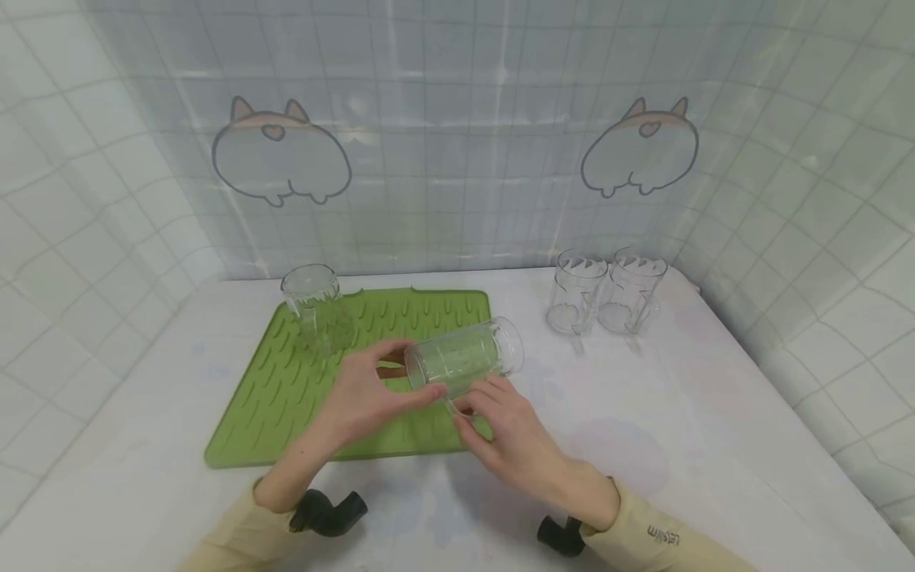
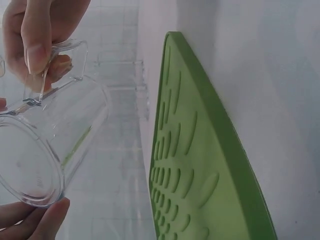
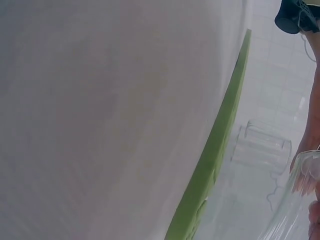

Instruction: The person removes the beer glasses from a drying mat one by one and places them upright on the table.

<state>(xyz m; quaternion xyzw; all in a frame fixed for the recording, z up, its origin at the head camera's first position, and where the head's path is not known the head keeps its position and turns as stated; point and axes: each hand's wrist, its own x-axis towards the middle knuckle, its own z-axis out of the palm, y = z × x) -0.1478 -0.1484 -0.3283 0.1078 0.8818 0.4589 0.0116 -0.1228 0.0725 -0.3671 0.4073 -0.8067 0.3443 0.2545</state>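
A glass mug (image 1: 457,359) is held sideways above a green mat (image 1: 246,433), its base in the grip of the left hand (image 1: 360,395), its handle (image 2: 84,62) pinched by the right hand (image 1: 511,435); two more mugs (image 1: 575,294) (image 1: 631,294) stand on the surface (image 1: 686,429).

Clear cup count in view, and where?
4. One cup held in both the left hand and right hand; one on the green mat, back left; two side by side on the white table, right of the mat. No others visible.
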